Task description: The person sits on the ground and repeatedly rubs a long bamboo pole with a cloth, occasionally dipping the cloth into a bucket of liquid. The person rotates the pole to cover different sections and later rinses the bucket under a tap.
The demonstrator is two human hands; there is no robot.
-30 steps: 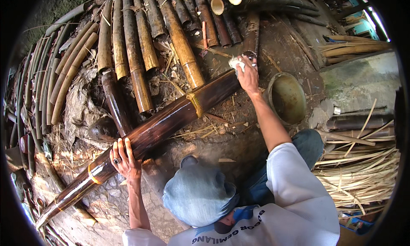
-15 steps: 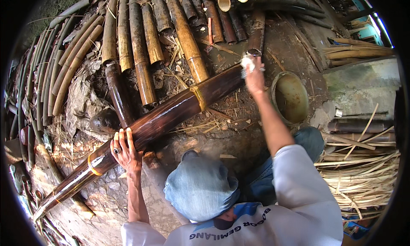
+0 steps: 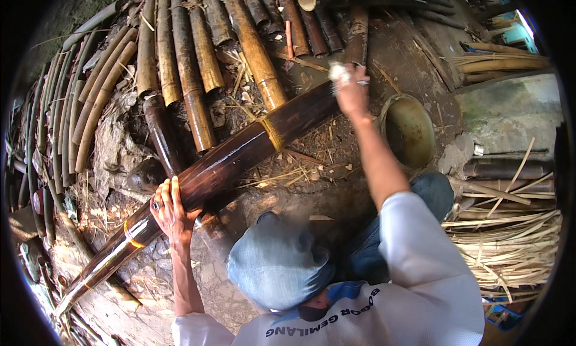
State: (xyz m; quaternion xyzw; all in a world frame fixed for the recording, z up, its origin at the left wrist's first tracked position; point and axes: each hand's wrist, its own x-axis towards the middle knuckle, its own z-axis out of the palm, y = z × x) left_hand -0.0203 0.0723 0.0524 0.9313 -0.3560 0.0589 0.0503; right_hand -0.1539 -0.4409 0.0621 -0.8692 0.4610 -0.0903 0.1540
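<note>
A long, thick bamboo pole, dark brown and wet-looking, runs slantwise from the lower left to the upper right in front of me. Pale yellow rings mark its joints. My left hand grips it on the lower left part, fingers curled over the top and a dark-stoned ring on one finger. At the pole's far right end is my right hand, closed around a crumpled white cloth. Motion smears that hand and the cloth. Both arms reach forward over my knees.
Several bamboo poles lie side by side beyond the long one. A round basin with brownish contents stands right of my right forearm. Split bamboo strips are heaped at the right, and curved bamboo lengths lean at the left.
My right hand and the cloth have shifted slightly left at the pole's far end. My left hand stays on the pole, its fingers a little more bent. The view has moved slightly.
</note>
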